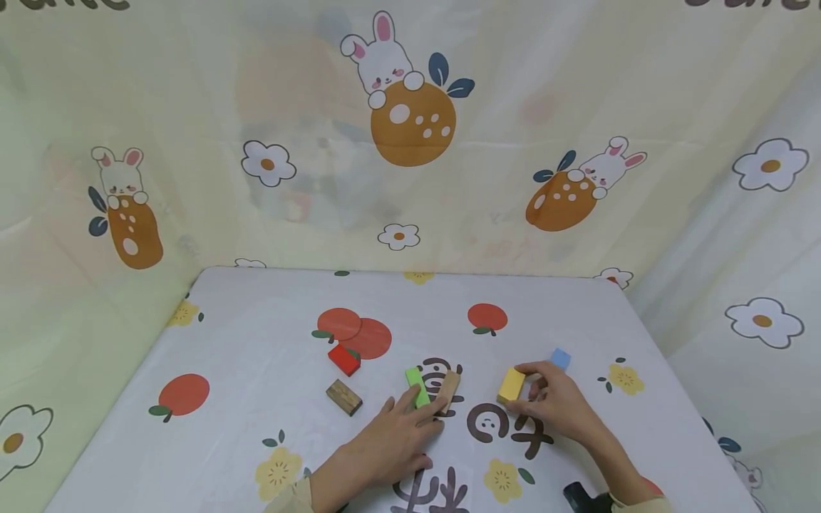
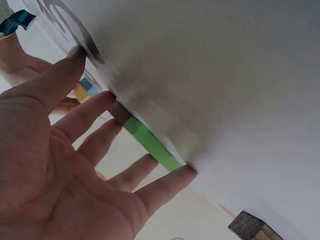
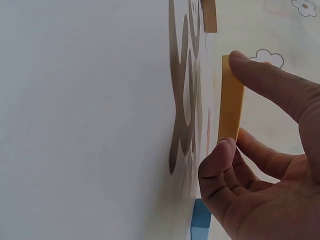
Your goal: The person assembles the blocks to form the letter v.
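Observation:
My right hand pinches a yellow block by its two ends, the thumb at one end and a finger at the other. In the right wrist view that yellow block is held close to the tabletop. With fingers spread, my left hand rests at the near ends of a green block and a tan wooden block, which stand a little apart. The left wrist view shows the fingertips down beside the green block.
A red block and a dark-grained wooden block lie left of the left hand. Just beyond the right hand sits a blue block. The printed cloth covers the table, with patterned curtains behind and at both sides.

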The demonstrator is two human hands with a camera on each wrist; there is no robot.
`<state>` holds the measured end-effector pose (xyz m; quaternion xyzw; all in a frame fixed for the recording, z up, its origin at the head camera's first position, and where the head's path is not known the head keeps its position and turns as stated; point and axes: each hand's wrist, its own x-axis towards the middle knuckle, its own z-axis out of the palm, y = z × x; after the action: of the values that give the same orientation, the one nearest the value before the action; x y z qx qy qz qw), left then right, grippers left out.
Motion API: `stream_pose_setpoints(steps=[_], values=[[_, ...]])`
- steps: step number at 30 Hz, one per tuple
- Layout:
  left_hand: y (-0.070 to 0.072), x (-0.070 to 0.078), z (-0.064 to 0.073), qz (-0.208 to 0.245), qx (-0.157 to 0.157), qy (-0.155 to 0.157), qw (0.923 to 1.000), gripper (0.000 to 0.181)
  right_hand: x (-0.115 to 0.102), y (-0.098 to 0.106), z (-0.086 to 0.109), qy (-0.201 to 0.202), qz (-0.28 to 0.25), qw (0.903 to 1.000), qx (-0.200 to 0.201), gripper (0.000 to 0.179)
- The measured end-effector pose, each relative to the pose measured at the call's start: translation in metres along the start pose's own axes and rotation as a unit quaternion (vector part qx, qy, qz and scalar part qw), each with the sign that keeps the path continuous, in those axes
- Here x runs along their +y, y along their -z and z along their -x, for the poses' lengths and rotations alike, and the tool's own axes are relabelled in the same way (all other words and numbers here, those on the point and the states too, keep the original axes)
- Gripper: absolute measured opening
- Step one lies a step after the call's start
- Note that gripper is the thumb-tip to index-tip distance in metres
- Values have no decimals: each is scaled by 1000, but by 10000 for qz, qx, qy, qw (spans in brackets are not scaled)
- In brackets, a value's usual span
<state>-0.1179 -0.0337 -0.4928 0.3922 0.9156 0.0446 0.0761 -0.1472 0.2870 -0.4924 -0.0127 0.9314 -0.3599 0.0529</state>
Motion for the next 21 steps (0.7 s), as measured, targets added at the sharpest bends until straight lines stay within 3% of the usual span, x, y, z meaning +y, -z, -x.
stream_pose_setpoints(steps=[21], values=[[1, 3, 1, 184, -85, 163, 9997, 56, -13, -14, -10, -122, -101, 9996, 237, 74]])
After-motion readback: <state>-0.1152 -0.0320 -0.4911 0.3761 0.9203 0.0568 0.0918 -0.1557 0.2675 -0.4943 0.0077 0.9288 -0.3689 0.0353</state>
